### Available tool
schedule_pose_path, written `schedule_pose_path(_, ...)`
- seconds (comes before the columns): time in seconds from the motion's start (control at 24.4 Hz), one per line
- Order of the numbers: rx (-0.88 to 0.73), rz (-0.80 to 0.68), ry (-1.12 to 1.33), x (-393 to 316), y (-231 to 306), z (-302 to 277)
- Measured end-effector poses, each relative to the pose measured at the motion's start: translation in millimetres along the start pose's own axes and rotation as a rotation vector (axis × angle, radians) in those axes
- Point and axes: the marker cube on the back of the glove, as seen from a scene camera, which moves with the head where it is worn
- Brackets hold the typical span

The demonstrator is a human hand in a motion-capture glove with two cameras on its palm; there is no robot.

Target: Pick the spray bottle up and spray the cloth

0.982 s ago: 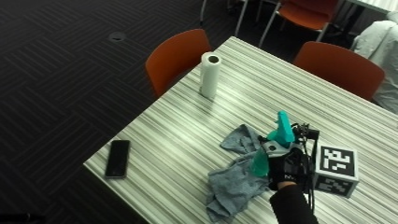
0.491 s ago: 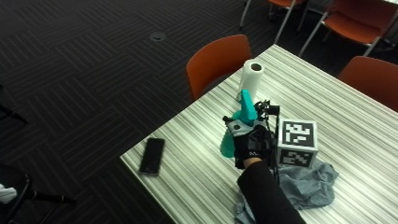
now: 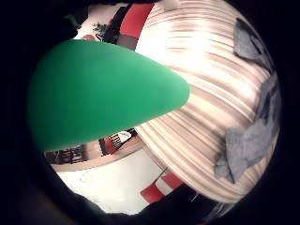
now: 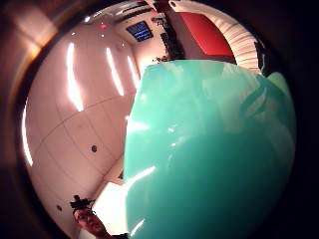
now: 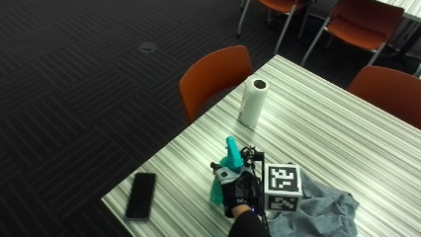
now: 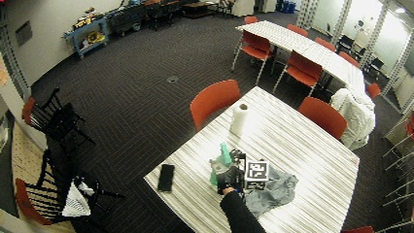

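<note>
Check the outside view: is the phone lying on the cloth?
No, the phone lies on bare table near the corner, apart from the cloth.

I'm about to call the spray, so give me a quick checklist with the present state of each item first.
1. Spray bottle in the gloved right hand: ok, fingers wrap its teal body.
2. Bottle lifted off the striped table: cannot tell; its base is hidden behind the hand.
3. Grey cloth within reach: ok, it lies crumpled on the table just beside the hand.
4. Nozzle aimed at the cloth: not ok, the bottle's top points toward the paper towel roll, away from the cloth.
5. Finger on the trigger: cannot tell.
6. Phone out of the spray path: ok, it lies on the far side from the cloth.
</note>
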Motion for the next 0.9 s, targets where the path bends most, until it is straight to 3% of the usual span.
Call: schedule_pose_path(0.9,-0.063,0.015,0.043,10.8,9.7,2.2)
